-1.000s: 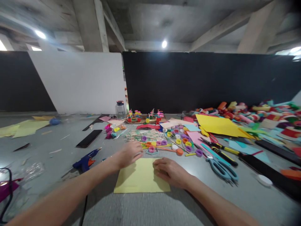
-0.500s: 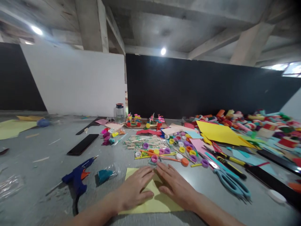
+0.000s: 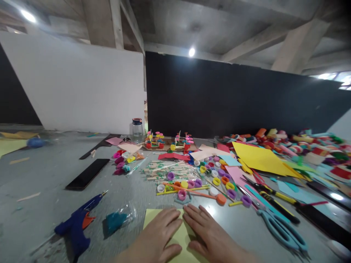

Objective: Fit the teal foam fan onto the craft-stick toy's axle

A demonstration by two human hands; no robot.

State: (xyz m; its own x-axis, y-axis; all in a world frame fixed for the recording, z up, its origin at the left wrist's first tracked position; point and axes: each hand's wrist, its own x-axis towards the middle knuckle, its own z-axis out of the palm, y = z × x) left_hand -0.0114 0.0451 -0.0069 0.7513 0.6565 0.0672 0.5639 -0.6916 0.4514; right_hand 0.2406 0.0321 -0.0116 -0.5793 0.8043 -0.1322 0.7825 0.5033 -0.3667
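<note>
A pale yellow sheet of paper [image 3: 183,237] lies at the front of the grey table. My left hand [image 3: 160,235] rests flat on its left part, fingers stretched forward and thumb pointing right. On the right part lies my right hand [image 3: 207,232], palm down with its fingers extended. The two sets of fingertips nearly meet near the paper's far edge. Just beyond them are a pink bottle cap [image 3: 181,194] and an orange stick [image 3: 192,191] with an orange cap at its end. Part of the sheet is hidden under my hands.
A blue glue gun [image 3: 78,226] and a teal clay packet [image 3: 116,222] lie to the left, with a black phone [image 3: 88,174] behind. Blue-handled scissors [image 3: 282,228] and pliers [image 3: 279,204] lie right. Wooden sticks [image 3: 164,170], bottle caps, yellow card [image 3: 257,159] and a jar [image 3: 137,129] stand farther back.
The view has shifted, so the table things appear lower and spread outward. Both hands stay flat on the yellow paper, with little movement against it.
</note>
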